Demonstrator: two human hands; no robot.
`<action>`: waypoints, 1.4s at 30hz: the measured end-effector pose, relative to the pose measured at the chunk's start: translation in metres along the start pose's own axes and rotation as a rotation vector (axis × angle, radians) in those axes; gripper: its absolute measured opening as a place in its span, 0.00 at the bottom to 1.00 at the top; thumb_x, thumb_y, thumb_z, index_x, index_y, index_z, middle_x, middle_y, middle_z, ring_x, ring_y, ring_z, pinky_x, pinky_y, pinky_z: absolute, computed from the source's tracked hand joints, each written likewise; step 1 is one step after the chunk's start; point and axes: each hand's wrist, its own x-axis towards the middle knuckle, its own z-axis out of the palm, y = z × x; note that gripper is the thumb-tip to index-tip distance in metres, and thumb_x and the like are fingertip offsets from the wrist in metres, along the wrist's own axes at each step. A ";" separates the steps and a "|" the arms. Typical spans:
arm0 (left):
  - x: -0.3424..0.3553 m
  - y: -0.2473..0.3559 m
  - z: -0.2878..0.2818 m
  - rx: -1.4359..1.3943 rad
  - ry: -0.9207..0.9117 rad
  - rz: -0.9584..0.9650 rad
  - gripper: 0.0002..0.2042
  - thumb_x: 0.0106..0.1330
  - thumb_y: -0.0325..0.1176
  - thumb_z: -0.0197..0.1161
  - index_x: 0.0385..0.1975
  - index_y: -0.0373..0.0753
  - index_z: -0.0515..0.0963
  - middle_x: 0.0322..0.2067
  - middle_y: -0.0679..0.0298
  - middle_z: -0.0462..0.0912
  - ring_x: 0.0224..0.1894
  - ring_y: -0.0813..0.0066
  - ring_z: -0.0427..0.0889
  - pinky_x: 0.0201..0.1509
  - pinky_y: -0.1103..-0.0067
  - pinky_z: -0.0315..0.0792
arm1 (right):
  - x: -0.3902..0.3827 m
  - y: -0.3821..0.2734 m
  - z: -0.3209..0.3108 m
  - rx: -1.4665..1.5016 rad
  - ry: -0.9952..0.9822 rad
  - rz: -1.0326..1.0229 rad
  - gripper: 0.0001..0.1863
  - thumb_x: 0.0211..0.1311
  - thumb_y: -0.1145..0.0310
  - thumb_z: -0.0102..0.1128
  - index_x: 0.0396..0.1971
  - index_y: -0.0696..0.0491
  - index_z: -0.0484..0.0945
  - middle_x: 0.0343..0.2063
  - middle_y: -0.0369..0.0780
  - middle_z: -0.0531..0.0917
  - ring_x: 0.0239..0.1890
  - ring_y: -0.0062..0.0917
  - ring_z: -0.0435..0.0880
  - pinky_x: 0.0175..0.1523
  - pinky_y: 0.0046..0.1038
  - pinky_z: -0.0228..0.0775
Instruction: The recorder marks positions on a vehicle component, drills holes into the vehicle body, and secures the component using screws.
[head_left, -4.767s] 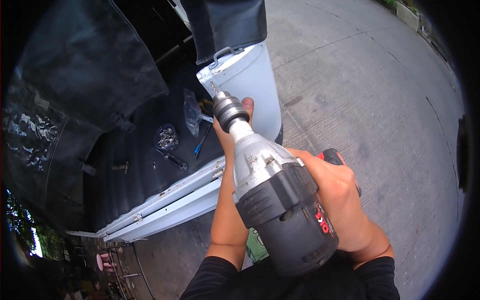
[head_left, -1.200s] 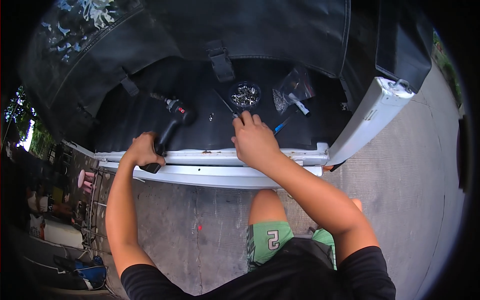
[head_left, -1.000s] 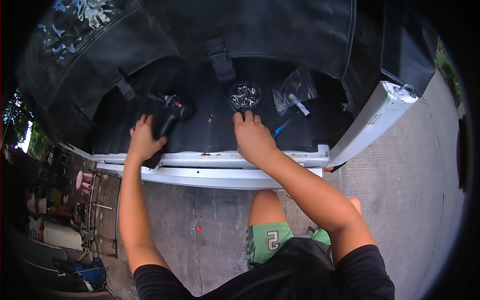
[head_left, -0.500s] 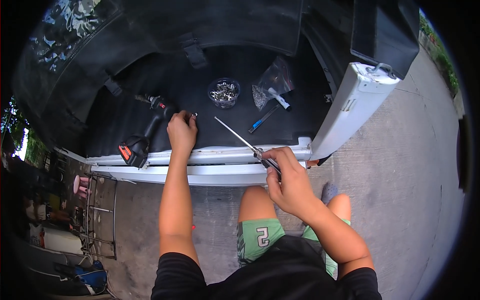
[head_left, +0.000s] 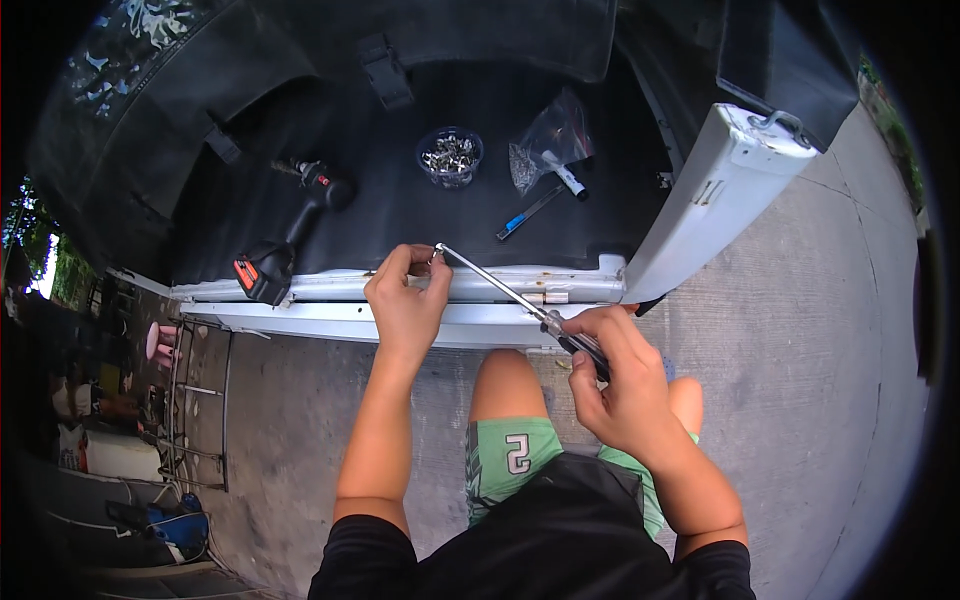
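1. Silver-shafted screwdriver (head_left: 553,323): my right hand (head_left: 628,385) grips its handle, shaft pointing toward my left hand (head_left: 408,312).
2. Small metal piece (head_left: 438,251): pinched in my left hand's fingertips, at the shaft's tip.
3. Cordless drill (head_left: 328,191): left of my left hand.

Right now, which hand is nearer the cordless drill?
Left. The left hand is right of the drill, apart from it; the right hand is farther right and nearer the body.
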 end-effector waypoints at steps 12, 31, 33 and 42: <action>-0.030 0.026 0.022 -0.030 0.083 0.082 0.04 0.57 0.18 0.71 0.31 0.27 0.82 0.31 0.58 0.87 0.30 0.75 0.86 0.37 0.80 0.78 | -0.022 -0.023 -0.027 -0.027 -0.072 0.195 0.17 0.54 0.85 0.58 0.45 0.60 0.78 0.41 0.47 0.82 0.30 0.43 0.86 0.33 0.38 0.79; 0.014 0.191 0.128 -0.666 0.521 0.572 0.11 0.56 0.20 0.75 0.38 0.31 0.82 0.36 0.51 0.88 0.36 0.65 0.90 0.37 0.77 0.85 | -0.085 -0.112 -0.133 -0.845 0.298 -0.100 0.20 0.46 0.87 0.72 0.42 0.57 0.84 0.44 0.55 0.85 0.33 0.35 0.88 0.34 0.28 0.83; 0.023 0.199 0.135 -0.669 0.534 0.604 0.11 0.56 0.20 0.75 0.38 0.32 0.82 0.36 0.52 0.89 0.35 0.65 0.89 0.38 0.77 0.84 | -0.082 -0.125 -0.132 -0.904 0.329 0.015 0.22 0.50 0.88 0.71 0.45 0.53 0.82 0.48 0.52 0.85 0.42 0.37 0.90 0.43 0.30 0.85; 0.031 0.215 0.144 -0.685 0.558 0.548 0.10 0.58 0.20 0.75 0.38 0.30 0.83 0.39 0.53 0.89 0.36 0.72 0.87 0.38 0.81 0.80 | -0.063 -0.141 -0.123 -1.014 0.379 0.038 0.23 0.48 0.89 0.72 0.44 0.52 0.83 0.47 0.51 0.86 0.43 0.37 0.90 0.44 0.30 0.85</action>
